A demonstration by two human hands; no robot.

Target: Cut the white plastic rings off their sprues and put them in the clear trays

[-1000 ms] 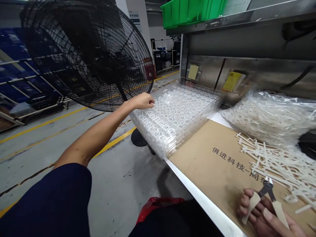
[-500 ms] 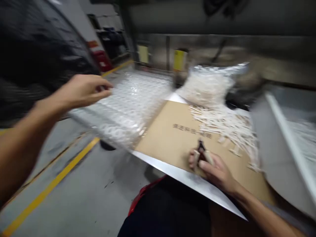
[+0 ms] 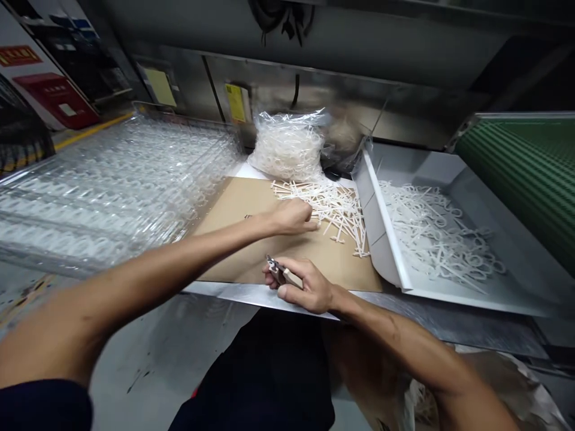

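My left hand [image 3: 294,216] reaches across the brown cardboard sheet [image 3: 233,206] to the edge of a pile of white plastic sprue pieces [image 3: 335,206]; its fingers are curled at the pile, and whether they hold a piece is hidden. Near the bench's front edge my right hand [image 3: 305,286] rests on the cardboard, closed around small cutting pliers [image 3: 281,274] with pale handles. The plier tip points left.
A stack of clear plastic blister trays [image 3: 108,185] fills the bench's left side. A clear bag of white parts [image 3: 287,146] stands at the back. A grey tray [image 3: 476,287] with loose white ring pieces lies on the right, beside a green conveyor belt [image 3: 530,173].
My left hand left the stack of clear trays and swung right to the white pile. The view turned from the fan and floor to the bench. My right hand kept the pliers.
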